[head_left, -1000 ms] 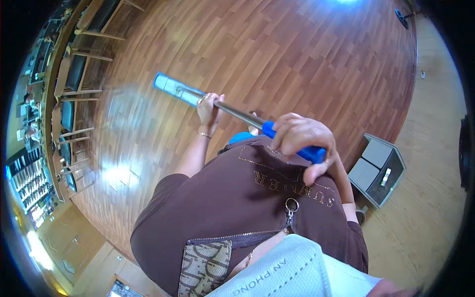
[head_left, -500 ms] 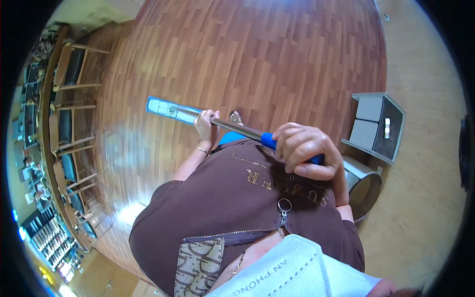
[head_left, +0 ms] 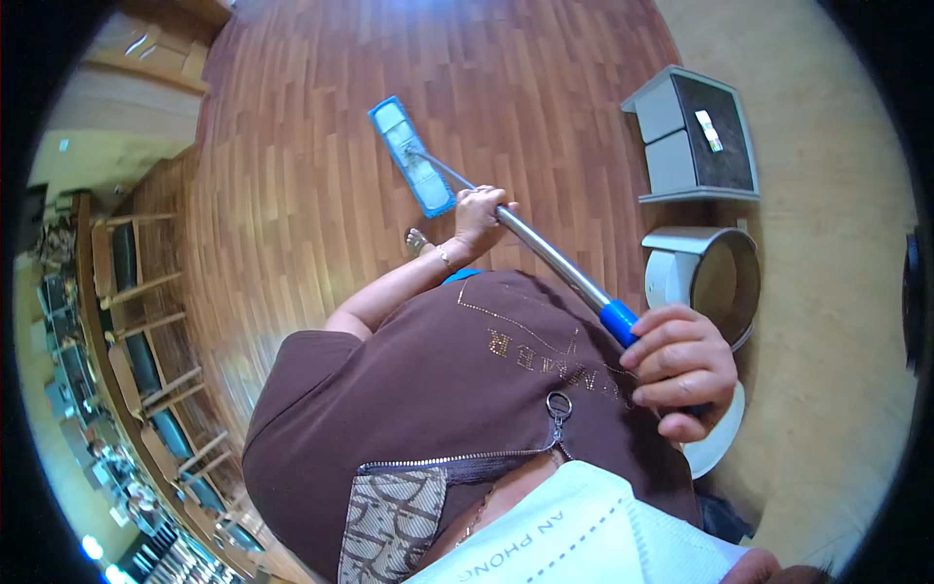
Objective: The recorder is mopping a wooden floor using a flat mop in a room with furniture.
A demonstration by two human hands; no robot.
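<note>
Currently mid-stroke: left hand (head_left: 479,216) clamped on steel mop handle (head_left: 545,255), right hand (head_left: 681,365) closed around blue grip (head_left: 619,322); flat mop head (head_left: 411,156) on wood floor (head_left: 321,214). Next likely needs sweeping adjacent strip.

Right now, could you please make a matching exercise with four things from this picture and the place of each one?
Things:
1. mop head
2. left hand
3. right hand
4. grey bin

Places:
A. on the blue grip at the handle's top end
B. flat on the wood floor
C. on the beige floor by the wood's edge
D. around the metal handle, lower down

Pairs: 1-B, 2-D, 3-A, 4-C
</note>
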